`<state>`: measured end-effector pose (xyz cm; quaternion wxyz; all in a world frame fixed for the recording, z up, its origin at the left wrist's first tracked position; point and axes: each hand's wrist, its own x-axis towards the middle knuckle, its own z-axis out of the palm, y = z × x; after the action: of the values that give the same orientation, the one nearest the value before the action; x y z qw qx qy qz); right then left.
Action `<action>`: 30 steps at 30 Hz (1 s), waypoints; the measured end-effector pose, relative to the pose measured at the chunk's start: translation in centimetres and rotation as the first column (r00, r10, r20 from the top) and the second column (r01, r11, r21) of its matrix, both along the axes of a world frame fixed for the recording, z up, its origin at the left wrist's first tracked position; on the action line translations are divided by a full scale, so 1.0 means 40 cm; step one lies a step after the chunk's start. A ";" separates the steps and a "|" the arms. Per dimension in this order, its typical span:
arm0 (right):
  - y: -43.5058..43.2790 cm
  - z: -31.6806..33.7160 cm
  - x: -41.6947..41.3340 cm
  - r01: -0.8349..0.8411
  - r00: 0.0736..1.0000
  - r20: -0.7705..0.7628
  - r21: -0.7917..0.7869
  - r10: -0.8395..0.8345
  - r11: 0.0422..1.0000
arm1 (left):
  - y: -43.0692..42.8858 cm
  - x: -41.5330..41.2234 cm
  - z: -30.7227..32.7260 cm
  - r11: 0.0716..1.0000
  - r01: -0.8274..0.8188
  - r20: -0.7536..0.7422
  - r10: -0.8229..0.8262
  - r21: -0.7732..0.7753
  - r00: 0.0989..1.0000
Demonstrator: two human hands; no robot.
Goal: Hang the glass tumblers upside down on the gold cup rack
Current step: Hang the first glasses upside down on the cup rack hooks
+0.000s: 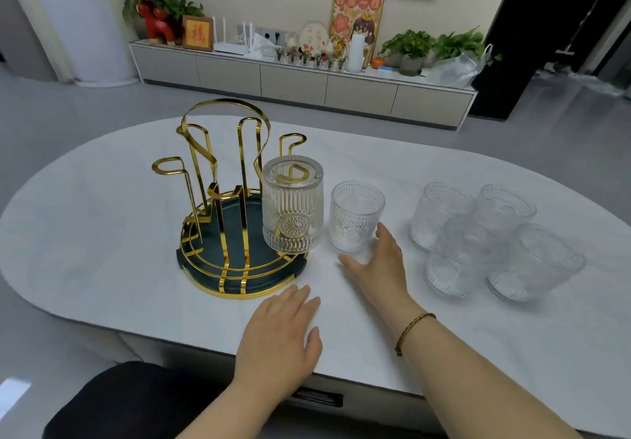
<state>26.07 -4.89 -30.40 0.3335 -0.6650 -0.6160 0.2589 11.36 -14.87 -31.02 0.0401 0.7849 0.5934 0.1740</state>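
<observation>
Head camera looks down on a white oval table where the gold cup rack stands left of centre, its upright gold prongs rising from a round dark green tray with a gold rim. One ribbed glass tumbler already hangs upside down on the prong at the rack's near right side, base up and mouth down over the edge of the tray, with the gold loop of the prong visible through its base. Just to the right of it a second tumbler stands upright on the table, close to the hung one but apart from it. The right hand reaches to this upright glass with its fingers spread apart: the thumb lies on the table in front of the glass base and the other fingers rest against its right side, so the hand cups the glass without closing on it. A thin braided bracelet circles the right wrist. The left hand lies flat, palm down on the table near the front edge, just in front of the rack's tray, its fingers extended and lightly parted, holding nothing. Further right, well apart from the rack, four more tumblers stand upright in a tight cluster. Beyond the table a long low cabinet against the wall carries plants, framed pictures and small ornaments.
</observation>
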 end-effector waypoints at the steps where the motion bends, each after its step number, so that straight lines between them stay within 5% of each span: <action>1: 0.013 -0.003 -0.003 0.006 1.000 0.010 0.014 -0.006 1.000 | 0.001 0.000 -0.001 1.000 -0.003 -0.012 0.003 0.007 1.000; 15: 0.096 -0.015 -0.013 0.027 0.992 -0.123 0.046 -0.021 0.999 | 0.001 0.003 0.017 0.992 -0.006 -0.036 0.001 -0.125 0.999; 24: 0.043 0.070 0.034 -0.027 0.930 -0.359 0.144 0.078 0.989 | -0.010 0.004 0.022 0.992 0.008 -0.054 -0.015 -0.129 0.998; 30: 0.035 0.250 0.069 -0.098 0.924 -0.346 0.200 0.163 0.975 | -0.019 -0.022 0.039 0.997 -0.010 0.166 0.022 -0.074 0.986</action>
<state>28.82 -3.50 -20.38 0.4809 -0.5311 -0.6082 0.3417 10.50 -15.63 -29.46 0.1169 0.7608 0.6002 0.2175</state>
